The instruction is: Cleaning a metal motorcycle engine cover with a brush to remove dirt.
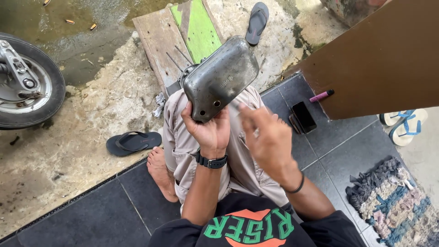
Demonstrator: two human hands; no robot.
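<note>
Right,
- My left hand (208, 130) is clamped on the lower end of the metal cover (222, 77), fingers wrapped round the edge, thumb on the near face. Gripped low so the wide upper part stands clear of my knees.
- The cover is a dull grey pressed-steel shell, rounded corners, tilted up and away from me, propped over my lap. It looks like a guard or housing off the motorbike. Two small holes show near the end I'm gripping.
- My right hand (270, 137) is loose, fingers spread, grasping nothing. It sits just right of the cover, not touching it. Slightly blurred, so I can't read the fingertips exactly.
- Whether anything is inside the cover I can't tell: only the closed outer face points at me.
- Behind the cover: a worn wooden board (183, 36) with a green-painted strip, a couple of thin metal rods lying on it.
- Left of the cover: a motorbike wheel (27, 82) on wet concrete, well apart. A dark sandal (133, 142) is nearer, just beside my bare foot (161, 171).
- Another sandal (257, 20) lies beyond the board.
- Right of the cover, on the dark floor tiles (343, 151): a black phone (303, 116) lying flat, a pink pen-shaped thing (321, 95) at the foot of a brown panel.
- Far right of the cover: a rag rug (393, 201).
</note>
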